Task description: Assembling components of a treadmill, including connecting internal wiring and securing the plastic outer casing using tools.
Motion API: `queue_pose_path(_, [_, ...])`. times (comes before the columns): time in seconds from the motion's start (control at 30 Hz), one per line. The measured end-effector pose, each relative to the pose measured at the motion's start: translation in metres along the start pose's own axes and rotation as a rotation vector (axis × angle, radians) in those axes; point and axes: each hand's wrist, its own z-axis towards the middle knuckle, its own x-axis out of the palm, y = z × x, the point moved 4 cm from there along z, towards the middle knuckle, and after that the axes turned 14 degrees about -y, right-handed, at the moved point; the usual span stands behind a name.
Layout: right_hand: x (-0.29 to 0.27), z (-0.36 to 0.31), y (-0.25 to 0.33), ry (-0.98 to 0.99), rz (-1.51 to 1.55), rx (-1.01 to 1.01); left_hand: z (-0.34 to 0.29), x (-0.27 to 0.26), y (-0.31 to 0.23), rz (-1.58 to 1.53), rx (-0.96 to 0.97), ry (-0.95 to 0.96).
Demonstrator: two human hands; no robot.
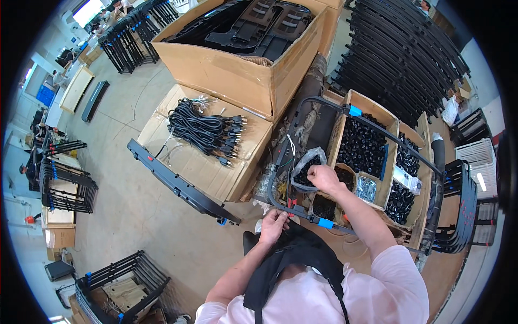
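My right hand (324, 179) is over a plastic-lined tub (309, 187) of small dark parts, its fingers curled together. Whatever they pinch is too small to make out. My left hand (274, 225) is closed at the near left corner of a black tubular frame (279, 162), beside a small red piece (292, 205); what its fingers hold is hidden. The frame lies across the parts boxes and carries blue sleeves (325, 223) on its tubes. Thin white and green wires (292, 144) come out of its left side.
To the right, a wooden box (337, 129) holds many black caps, next to a tray of screws (366, 189). Bundled black power cords (200, 128) lie on cardboard at left. A long black panel (178, 183) leans there. Behind stands a large carton (226, 73) of black plastic covers.
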Motion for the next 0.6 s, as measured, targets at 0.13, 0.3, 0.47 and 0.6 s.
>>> queue_pose_path(0.13, [0.019, -0.004, 0.010, 0.017, -0.254, -0.042, 0.001, 0.001, 0.001, -0.022, -0.002, 0.004])
queue_pose_path(0.3, [0.021, -0.004, 0.007, 0.025, -0.291, -0.045, 0.001, -0.001, 0.001, -0.011, -0.028, 0.031])
queue_pose_path(0.47, [0.003, -0.003, -0.010, -0.004, 0.030, 0.121, 0.000, -0.002, 0.003, -0.019, -0.070, 0.037])
queue_pose_path(0.6, [-0.002, -0.015, -0.008, 0.008, 0.355, 0.351, 0.000, -0.003, 0.004, -0.053, -0.018, 0.045])
